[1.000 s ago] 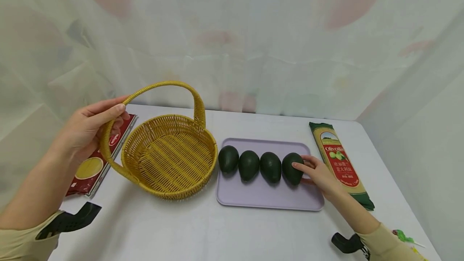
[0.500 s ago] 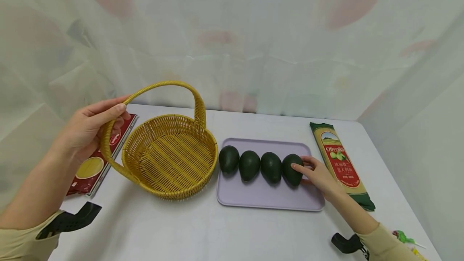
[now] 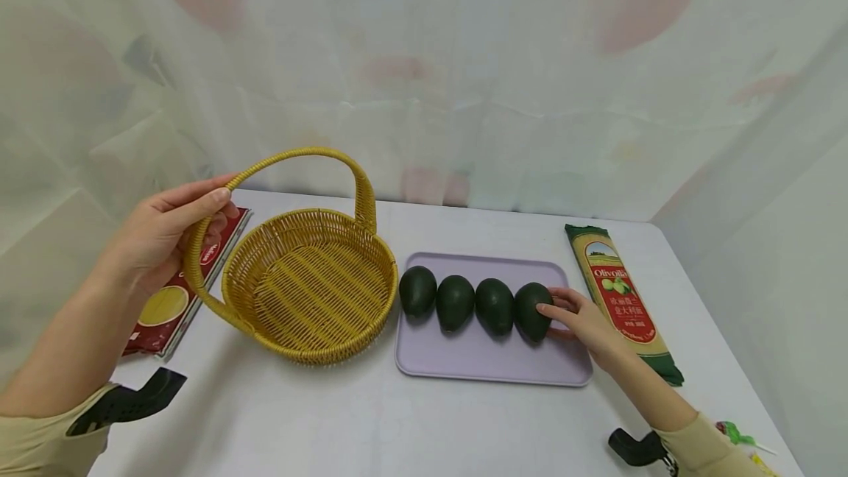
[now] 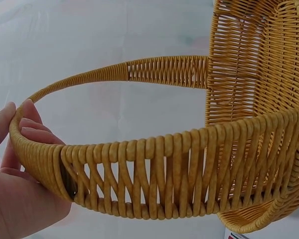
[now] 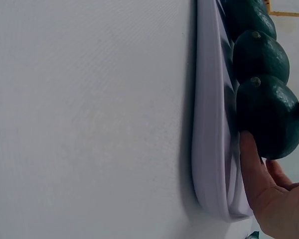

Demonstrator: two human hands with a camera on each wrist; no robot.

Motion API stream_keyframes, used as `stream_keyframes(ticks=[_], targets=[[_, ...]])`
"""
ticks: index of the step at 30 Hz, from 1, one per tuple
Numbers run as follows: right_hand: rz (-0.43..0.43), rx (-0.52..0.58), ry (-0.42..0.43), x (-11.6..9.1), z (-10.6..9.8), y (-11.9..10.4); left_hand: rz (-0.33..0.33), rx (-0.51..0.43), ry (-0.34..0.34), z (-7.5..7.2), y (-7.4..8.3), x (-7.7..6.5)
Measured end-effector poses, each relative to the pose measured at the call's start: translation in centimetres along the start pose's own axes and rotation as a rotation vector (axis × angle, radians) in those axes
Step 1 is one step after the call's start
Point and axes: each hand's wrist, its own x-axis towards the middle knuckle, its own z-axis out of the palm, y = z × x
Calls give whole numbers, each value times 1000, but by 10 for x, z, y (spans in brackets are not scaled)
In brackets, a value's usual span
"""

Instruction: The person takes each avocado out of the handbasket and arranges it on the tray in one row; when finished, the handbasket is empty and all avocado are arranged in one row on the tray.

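Note:
My left hand (image 3: 155, 230) pinches the handle (image 4: 37, 162) of a yellow woven basket (image 3: 311, 285), which tips toward me and holds nothing. To its right, several dark green avocados stand side by side in a row on a lilac tray (image 3: 490, 363). My right hand (image 3: 586, 322) grips the rightmost avocado (image 3: 532, 313), thumb on its near side and fingers around its right side. In the right wrist view this avocado (image 5: 269, 117) sits against its neighbour (image 5: 261, 57), low over the tray. The far fingers are partly hidden behind it.
A red packet (image 3: 175, 300) lies under my left forearm, left of the basket. Right of the tray lies a green and tan Olivoila pasta packet (image 3: 619, 293). Near my right sleeve is a wrapped lollipop (image 3: 738, 435). A pale curtain (image 3: 424, 79) hangs behind the table.
The rightmost avocado has shifted slightly toward me under my right hand. My left hand and the basket have stayed in place.

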Motion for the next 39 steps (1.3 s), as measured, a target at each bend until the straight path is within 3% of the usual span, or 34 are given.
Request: stream_keyframes(ticks=[5,11,22,25,32,39], targets=[[-6,-34,4,0,-1,3,3,17,7,1,0,0],[-5,-76,-9,1,-2,6,22,-25,-33,1,-1,1],[-17,-67,27,-1,-3,6,20,-24,-27,1,0,1],[-12,-119,36,-1,-4,6,16,4,-5,2,0,1],[0,-294,73,-2,-9,7,4,-33,-21,2,0,0],[-55,-421,96,-4,-11,6,5,-33,-18,1,-1,-1]])
